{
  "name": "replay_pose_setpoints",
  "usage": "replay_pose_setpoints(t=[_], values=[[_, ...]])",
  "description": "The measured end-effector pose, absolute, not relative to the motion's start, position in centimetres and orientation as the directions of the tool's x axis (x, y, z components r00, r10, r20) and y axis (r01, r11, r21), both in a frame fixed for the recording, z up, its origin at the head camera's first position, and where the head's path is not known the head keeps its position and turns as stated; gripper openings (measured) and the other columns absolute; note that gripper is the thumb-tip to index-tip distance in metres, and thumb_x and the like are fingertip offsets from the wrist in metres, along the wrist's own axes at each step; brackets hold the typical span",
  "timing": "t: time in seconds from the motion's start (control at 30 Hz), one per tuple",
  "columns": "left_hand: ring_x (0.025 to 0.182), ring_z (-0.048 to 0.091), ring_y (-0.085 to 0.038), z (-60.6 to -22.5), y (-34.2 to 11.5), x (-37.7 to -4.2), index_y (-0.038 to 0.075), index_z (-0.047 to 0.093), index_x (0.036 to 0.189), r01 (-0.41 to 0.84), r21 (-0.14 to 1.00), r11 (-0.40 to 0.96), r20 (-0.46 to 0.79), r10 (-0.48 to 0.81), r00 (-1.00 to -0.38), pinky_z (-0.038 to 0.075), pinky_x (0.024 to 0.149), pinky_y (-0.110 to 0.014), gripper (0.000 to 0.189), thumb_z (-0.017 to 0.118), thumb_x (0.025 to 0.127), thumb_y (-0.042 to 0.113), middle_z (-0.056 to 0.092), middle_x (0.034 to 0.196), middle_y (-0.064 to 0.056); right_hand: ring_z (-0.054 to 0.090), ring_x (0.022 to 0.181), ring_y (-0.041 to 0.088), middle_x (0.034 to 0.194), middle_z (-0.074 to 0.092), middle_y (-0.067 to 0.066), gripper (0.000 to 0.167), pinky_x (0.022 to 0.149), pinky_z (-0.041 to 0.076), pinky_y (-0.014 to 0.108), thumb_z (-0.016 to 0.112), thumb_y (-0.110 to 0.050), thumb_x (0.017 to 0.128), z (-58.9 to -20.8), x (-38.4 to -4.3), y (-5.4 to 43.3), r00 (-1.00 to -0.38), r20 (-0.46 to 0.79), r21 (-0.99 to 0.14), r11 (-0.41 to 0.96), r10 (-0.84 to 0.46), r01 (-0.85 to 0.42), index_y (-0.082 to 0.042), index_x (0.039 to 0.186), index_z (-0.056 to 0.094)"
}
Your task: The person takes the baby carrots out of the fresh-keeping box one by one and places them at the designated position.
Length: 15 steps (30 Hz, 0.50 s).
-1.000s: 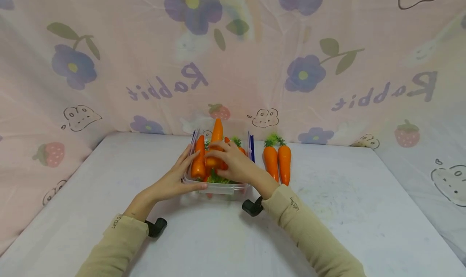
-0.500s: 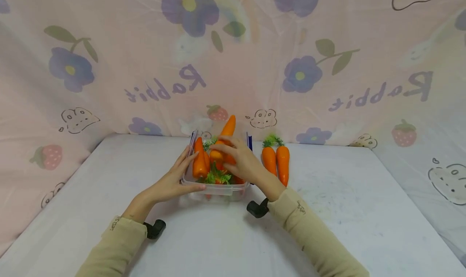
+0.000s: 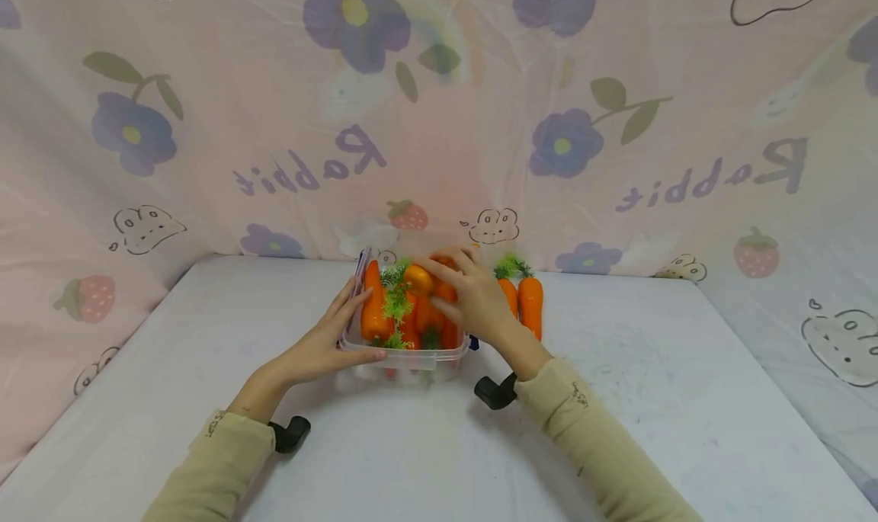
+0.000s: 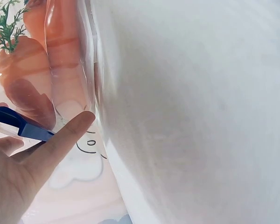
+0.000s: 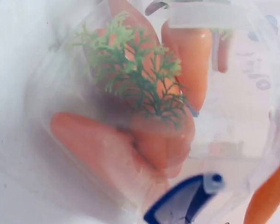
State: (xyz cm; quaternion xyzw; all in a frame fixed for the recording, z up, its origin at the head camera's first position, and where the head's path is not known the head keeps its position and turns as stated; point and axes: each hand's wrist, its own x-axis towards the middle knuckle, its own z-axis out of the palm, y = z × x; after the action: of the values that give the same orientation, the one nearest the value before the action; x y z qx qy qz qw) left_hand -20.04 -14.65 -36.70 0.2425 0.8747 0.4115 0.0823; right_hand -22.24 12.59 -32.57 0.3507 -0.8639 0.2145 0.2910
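Observation:
A clear plastic container [image 3: 391, 358] holds several toy carrots [image 3: 374, 316] with green leafy tops. My left hand [image 3: 317, 345] grips its near left corner, the thumb along the front rim and the fingers at the left side. In the left wrist view that hand [image 4: 35, 161] reaches round a blue-edged clasp flap [image 4: 23, 125]. Over the container's right half, my right hand [image 3: 480, 297] holds a carrot [image 3: 418, 280], thick end facing left; the fingers hide its middle. Seen through the clear wall in the right wrist view are carrots [image 5: 93, 149] and feathery greens [image 5: 144, 74].
Two more carrots [image 3: 531, 305] lie side by side on the white table [image 3: 652, 400], just right of the container and partly behind my right hand. A patterned cloth [image 3: 439, 126] hangs along the back. Another blue clasp [image 5: 184, 200] shows in the right wrist view.
My right hand has moved right with the carrot, which has swung from pointing up to leaning right over the container. More carrots and greens show inside. My left hand has stayed put.

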Motion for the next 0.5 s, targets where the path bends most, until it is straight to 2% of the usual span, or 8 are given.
replay_pose_setpoints(t=[0.13,0.3,0.37,0.5], values=[[0.152,-0.001,-0.049,-36.8,-14.7,-20.1,0.014,0.017,0.160,0.362,0.753,0.549,0.058,0.494,-0.868,0.014,0.113,-0.075,0.099,0.075,0.086,0.045,-0.013,0.168,-0.012,0.057,0.110,0.030,0.120,0.055,0.015,0.053,0.097,0.055,0.045,0.079,-0.011,0.084,-32.5,-22.2,13.2,-0.586,0.662,-0.214,0.630,-0.468,-0.746,-0.013,0.134,0.063],[0.153,-0.001,-0.048,-36.8,-14.6,-20.0,0.014,0.017,0.160,0.353,0.754,0.554,0.049,0.488,-0.872,0.014,0.114,-0.074,0.100,0.075,0.085,0.046,-0.014,0.168,-0.010,0.064,0.101,0.030,0.117,0.051,0.014,0.058,0.087,0.060,0.039,0.077,-0.013,0.087,-32.7,-22.0,13.9,-0.623,0.642,-0.280,0.620,-0.447,-0.733,-0.013,0.141,0.057],[0.153,0.000,-0.047,-36.8,-14.6,-20.0,0.015,0.016,0.160,0.351,0.755,0.554,0.049,0.486,-0.873,0.014,0.114,-0.074,0.100,0.076,0.085,0.045,-0.013,0.168,-0.010,0.065,0.100,0.030,0.118,0.052,0.013,0.059,0.082,0.061,0.037,0.077,-0.016,0.088,-32.8,-22.0,14.1,-0.630,0.640,-0.270,0.639,-0.440,-0.720,-0.016,0.142,0.055],[0.153,0.000,-0.046,-36.7,-14.6,-20.0,0.016,0.016,0.160,0.356,0.753,0.553,0.055,0.487,-0.872,0.014,0.115,-0.074,0.100,0.076,0.085,0.045,-0.013,0.169,-0.009,0.065,0.089,0.026,0.117,0.055,0.012,0.056,0.063,0.058,0.031,0.076,-0.024,0.088,-32.9,-21.9,14.4,-0.600,0.676,-0.199,0.678,-0.428,-0.708,-0.018,0.141,0.056]])
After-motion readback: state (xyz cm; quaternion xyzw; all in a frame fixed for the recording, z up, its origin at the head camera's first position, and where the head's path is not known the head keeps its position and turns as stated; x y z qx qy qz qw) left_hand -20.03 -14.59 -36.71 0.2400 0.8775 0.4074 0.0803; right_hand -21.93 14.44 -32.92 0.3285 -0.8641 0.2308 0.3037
